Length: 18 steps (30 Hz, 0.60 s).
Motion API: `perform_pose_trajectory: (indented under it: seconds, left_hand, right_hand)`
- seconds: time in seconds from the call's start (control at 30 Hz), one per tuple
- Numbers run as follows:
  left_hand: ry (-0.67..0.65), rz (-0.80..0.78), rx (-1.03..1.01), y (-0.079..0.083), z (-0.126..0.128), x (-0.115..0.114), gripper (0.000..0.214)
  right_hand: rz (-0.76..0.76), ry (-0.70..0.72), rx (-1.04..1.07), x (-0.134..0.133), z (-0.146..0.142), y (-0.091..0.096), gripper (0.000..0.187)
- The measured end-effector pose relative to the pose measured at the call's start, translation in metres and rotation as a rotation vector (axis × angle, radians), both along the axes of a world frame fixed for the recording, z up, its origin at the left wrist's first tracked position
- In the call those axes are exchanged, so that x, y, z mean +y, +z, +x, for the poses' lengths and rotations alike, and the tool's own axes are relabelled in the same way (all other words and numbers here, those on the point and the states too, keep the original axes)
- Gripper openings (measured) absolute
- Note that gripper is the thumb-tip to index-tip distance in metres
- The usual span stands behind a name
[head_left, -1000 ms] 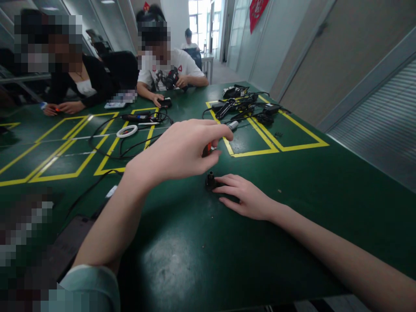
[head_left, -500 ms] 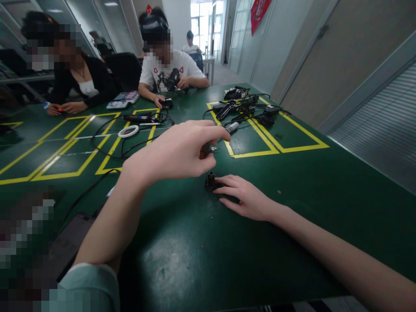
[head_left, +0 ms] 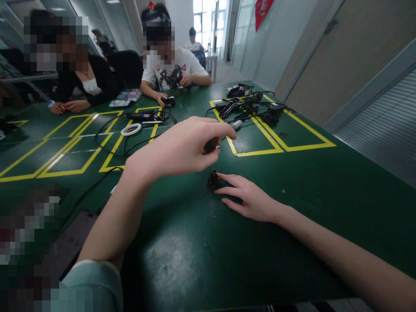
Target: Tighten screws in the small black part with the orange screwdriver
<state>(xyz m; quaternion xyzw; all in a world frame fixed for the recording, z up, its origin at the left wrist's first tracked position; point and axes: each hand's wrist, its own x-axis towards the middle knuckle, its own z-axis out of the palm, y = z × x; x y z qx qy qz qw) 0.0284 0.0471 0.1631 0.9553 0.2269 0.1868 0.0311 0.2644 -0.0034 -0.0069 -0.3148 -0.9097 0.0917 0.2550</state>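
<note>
My left hand (head_left: 182,147) hovers above the green table (head_left: 195,242) with its fingers pinched on a small tool that has a dark grip and a short metal tip (head_left: 212,146). Directly below that tip a small black part (head_left: 213,180) stands upright on the table. My right hand (head_left: 248,197) lies flat beside the part, its fingertips touching the part's right side and holding it down.
Yellow tape boxes mark the table. A heap of black cables and devices (head_left: 247,106) lies at the far right, a silver cylinder (head_left: 236,125) nearer. A white ring (head_left: 131,129) and looped cables lie far left. Two people sit at the far edge.
My left hand has lowered slightly and turned the tool, so its orange part no longer shows. My right hand has stayed on the black part.
</note>
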Motion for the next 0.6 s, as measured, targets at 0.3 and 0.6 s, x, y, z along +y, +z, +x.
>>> perform_pose_trajectory:
  seconds: [0.3, 0.6]
  left_hand:
    - [0.006, -0.020, 0.011, -0.0004, 0.0003, 0.0011, 0.043]
    - [0.057, -0.020, -0.019, -0.0029, 0.0039, 0.0026, 0.051]
  right_hand:
    - [0.018, -0.003, -0.047, -0.0001, 0.0004, 0.0006, 0.029]
    - [-0.023, 0.012, -0.069, -0.0013, 0.0016, 0.0002, 0.057]
